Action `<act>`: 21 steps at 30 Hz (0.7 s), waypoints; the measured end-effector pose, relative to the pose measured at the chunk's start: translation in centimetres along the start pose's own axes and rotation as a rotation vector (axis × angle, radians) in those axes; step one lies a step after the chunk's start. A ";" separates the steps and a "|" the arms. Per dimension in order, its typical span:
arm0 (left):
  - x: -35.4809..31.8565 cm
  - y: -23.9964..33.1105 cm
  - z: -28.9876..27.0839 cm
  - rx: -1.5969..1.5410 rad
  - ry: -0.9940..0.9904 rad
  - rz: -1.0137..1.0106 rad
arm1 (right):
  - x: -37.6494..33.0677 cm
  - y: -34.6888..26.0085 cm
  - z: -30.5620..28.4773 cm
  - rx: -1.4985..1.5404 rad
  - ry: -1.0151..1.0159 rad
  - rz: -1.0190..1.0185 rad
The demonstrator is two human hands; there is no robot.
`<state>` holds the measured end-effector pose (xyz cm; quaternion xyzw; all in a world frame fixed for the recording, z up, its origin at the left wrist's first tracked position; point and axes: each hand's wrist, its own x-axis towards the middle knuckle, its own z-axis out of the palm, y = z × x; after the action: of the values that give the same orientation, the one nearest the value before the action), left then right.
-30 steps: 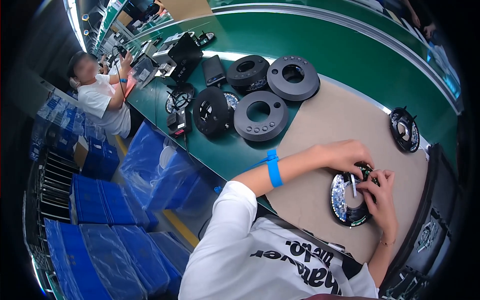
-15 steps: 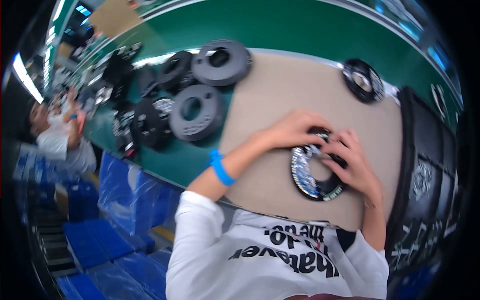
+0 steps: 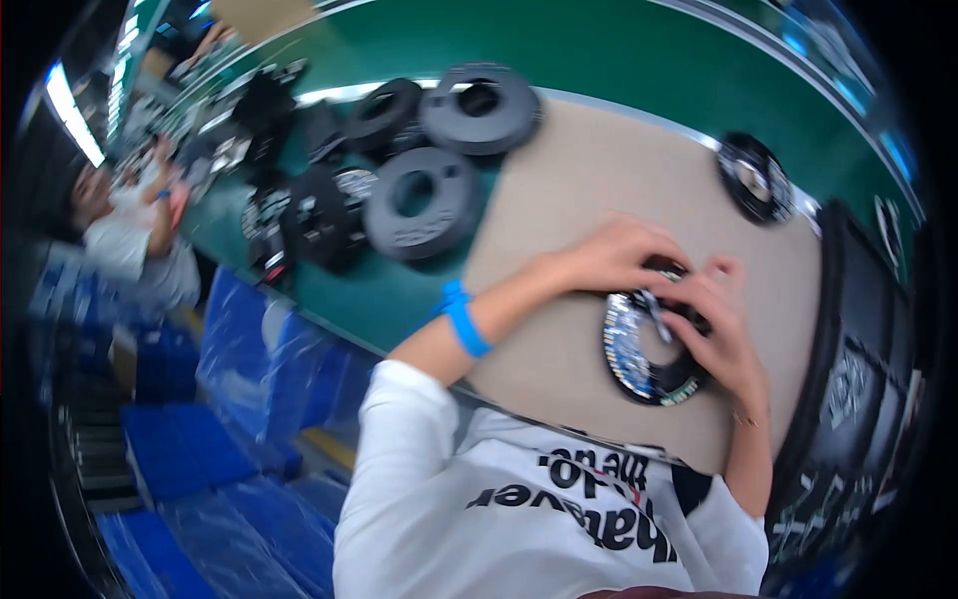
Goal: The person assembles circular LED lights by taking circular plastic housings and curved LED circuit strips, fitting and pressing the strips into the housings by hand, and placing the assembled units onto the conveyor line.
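A black ring-shaped part with a circuit board (image 3: 627, 349) lies on the beige mat (image 3: 559, 180) in front of me. Its left side shows blue and silver components, and small light segments run along the rim. My left hand (image 3: 631, 258) is curled over the ring's far edge and grips it there. Fingers of my right hand (image 3: 720, 324) are bent together over the ring's far right side, near its central hole. A small pale, shiny piece (image 3: 655, 309) shows just below the fingertips. Blur and the fingers hide what the right hand pinches.
Grey ring-shaped covers (image 3: 424, 205) and black round parts (image 3: 319, 215) crowd the green table's left side. Another black ring part (image 3: 755, 178) lies at the mat's far right. A black segmented case (image 3: 848, 329) borders the right. Blue plastic-wrapped boxes (image 3: 215, 454) stand lower left, where another person (image 3: 125, 225) sits.
The whole view has shifted, so the table and hands appear farther right. Both hands stay at the ring, and the right fingers have moved slightly over it.
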<state>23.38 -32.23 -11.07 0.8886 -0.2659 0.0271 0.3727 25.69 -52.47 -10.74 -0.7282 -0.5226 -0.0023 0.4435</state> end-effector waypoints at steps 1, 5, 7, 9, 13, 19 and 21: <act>0.3 -0.3 0.2 -0.053 0.004 -0.001 | 0.2 0.0 -0.1 0.022 -0.003 -0.046; -0.2 -0.1 0.6 -0.109 0.052 -0.037 | 1.2 -0.2 0.4 -0.090 0.027 -0.090; -0.4 -0.5 0.6 -0.069 0.056 -0.038 | 1.5 -0.3 0.7 -0.071 0.027 -0.072; -0.4 -0.6 0.6 -0.030 0.058 -0.043 | 1.5 -0.4 1.2 -0.046 -0.034 -0.069; -0.4 -0.4 0.5 -0.086 0.082 -0.030 | 1.2 0.1 1.1 -0.043 -0.004 -0.071; 0.8 -0.4 1.1 -0.094 0.017 -0.036 | -0.1 0.7 -0.1 -0.080 -0.079 0.028; 0.5 -0.6 0.9 -0.183 0.012 -0.004 | 0.3 0.8 0.2 -0.048 -0.034 -0.034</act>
<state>23.97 -32.67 -11.97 0.8512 -0.2631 0.0072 0.4540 26.37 -52.18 -11.25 -0.7295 -0.5420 -0.0100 0.4171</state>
